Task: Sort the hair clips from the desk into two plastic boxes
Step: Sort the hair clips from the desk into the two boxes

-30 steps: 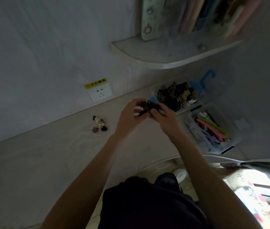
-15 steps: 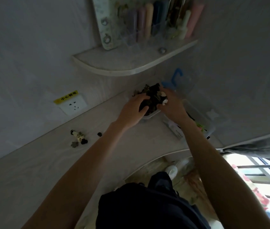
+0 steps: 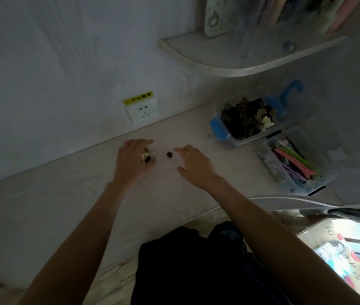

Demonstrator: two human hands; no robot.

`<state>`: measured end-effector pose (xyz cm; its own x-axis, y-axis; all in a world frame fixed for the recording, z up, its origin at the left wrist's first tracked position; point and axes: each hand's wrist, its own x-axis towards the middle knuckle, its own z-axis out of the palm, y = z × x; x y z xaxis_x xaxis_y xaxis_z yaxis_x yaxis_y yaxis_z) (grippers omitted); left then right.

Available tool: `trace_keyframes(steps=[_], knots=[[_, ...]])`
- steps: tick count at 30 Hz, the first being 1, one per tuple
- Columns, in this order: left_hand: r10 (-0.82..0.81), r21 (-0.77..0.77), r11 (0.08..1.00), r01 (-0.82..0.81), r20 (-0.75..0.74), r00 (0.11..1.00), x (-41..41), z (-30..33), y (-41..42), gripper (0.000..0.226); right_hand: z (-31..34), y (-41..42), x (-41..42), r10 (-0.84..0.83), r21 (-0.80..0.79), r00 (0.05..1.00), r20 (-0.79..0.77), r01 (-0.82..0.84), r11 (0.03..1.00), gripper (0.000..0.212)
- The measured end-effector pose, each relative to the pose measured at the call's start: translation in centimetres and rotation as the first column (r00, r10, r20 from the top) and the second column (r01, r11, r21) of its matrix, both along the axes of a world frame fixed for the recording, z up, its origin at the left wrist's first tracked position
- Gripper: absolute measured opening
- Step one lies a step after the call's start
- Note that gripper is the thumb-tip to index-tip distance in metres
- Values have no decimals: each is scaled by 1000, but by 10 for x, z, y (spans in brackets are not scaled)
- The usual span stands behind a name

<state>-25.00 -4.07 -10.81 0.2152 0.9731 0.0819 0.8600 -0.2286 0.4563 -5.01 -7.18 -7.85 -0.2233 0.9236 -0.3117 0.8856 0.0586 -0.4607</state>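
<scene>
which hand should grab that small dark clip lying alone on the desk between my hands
Right. The right hand is open, fingertips just beside the dark clip. The left hand already covers a small clump of clips.

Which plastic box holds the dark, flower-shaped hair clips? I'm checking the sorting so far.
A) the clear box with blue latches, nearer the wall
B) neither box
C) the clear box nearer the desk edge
A: the dark flower-shaped clips fill the blue-latched clear box; the nearer clear box holds long coloured clips.
</scene>
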Motion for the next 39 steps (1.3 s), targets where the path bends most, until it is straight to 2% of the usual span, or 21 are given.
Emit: trace_keyframes(steps=[3, 6, 8, 10, 15, 17, 20, 23, 28, 33, 36, 39], knots=[[-64, -301, 953, 29, -110, 992, -34, -8, 16, 98, -19, 13, -35, -16, -86, 1000, 11, 17, 996, 78], [-112, -466, 884, 28, -153, 982, -36, -6, 31, 111, -33, 31, -61, -63, -139, 997, 49, 70, 988, 96], [-138, -488, 872, 48, -150, 979, -32, -7, 36, 106, -36, 38, -74, -87, -166, 996, 33, 91, 982, 99], [-154, -495, 866, 73, -125, 980, -31, -10, 37, 91, -39, 40, -85, -61, -163, 998, -2, 60, 985, 96], [-127, -438, 895, 86, -66, 990, -30, -13, 15, 50, -42, 39, -89, 47, -79, 999, -24, -49, 996, 64], [-104, -397, 914, 82, -34, 994, -30, -16, 7, 41, -42, 36, -86, 44, -61, 998, -38, -46, 997, 54], [8, -366, 931, 7, 39, 999, -28, -20, -4, 36, -42, 24, -82, -29, -56, 997, -77, 25, 998, 49], [101, -351, 933, -77, 50, 994, -24, -23, -13, 31, -44, 10, -76, -103, -83, 991, -83, 97, 992, 43], [65, -361, 932, -27, 92, 994, -10, -26, -24, 28, -48, -8, -56, -197, -98, 977, -77, 189, 977, 26], [54, -366, 931, -11, 110, 992, 9, -23, -29, 27, -44, -23, -25, -300, -81, 948, -108, 293, 953, 22], [67, -389, 921, 5, 171, 983, 29, -11, -26, 27, -28, -28, -5, -401, -42, 887, -229, 402, 915, 26], [65, -310, 950, 34, 302, 951, 65, 15, -16, 28, 4, -23, 26, -409, 41, 839, -360, 452, 891, 26]])
